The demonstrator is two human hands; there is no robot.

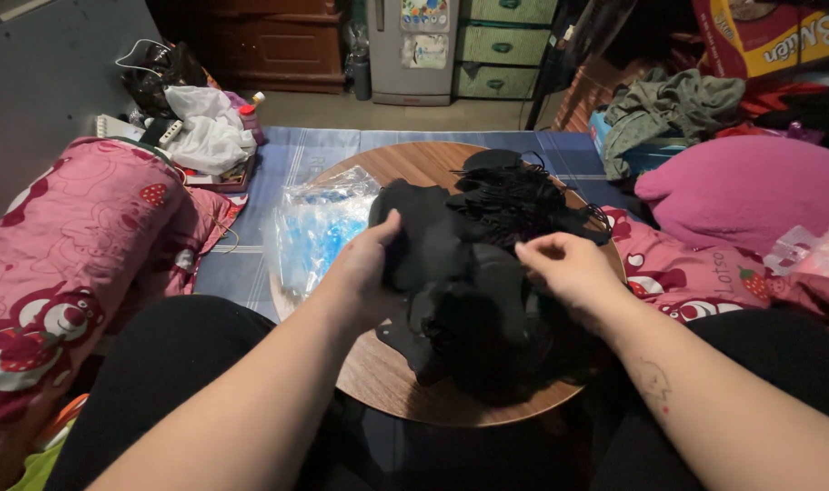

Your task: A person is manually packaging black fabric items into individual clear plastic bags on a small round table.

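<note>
A round wooden table (378,373) lies low in front of me, covered by a heap of black fabric pieces (469,291) with thin black strings. My left hand (364,268) grips the left edge of one black piece near the heap's top. My right hand (569,268) pinches a black piece or string at the heap's right side, fingers closed together. A clear plastic bag with blue contents (319,227) rests on the table's left part, just left of my left hand.
A pink printed pillow (78,245) lies at left and a plain pink cushion (751,186) at right. A white plastic bag (210,132) and clutter sit at the back left. A small fridge (414,50) and green drawers (505,45) stand behind. My dark-clothed legs flank the table.
</note>
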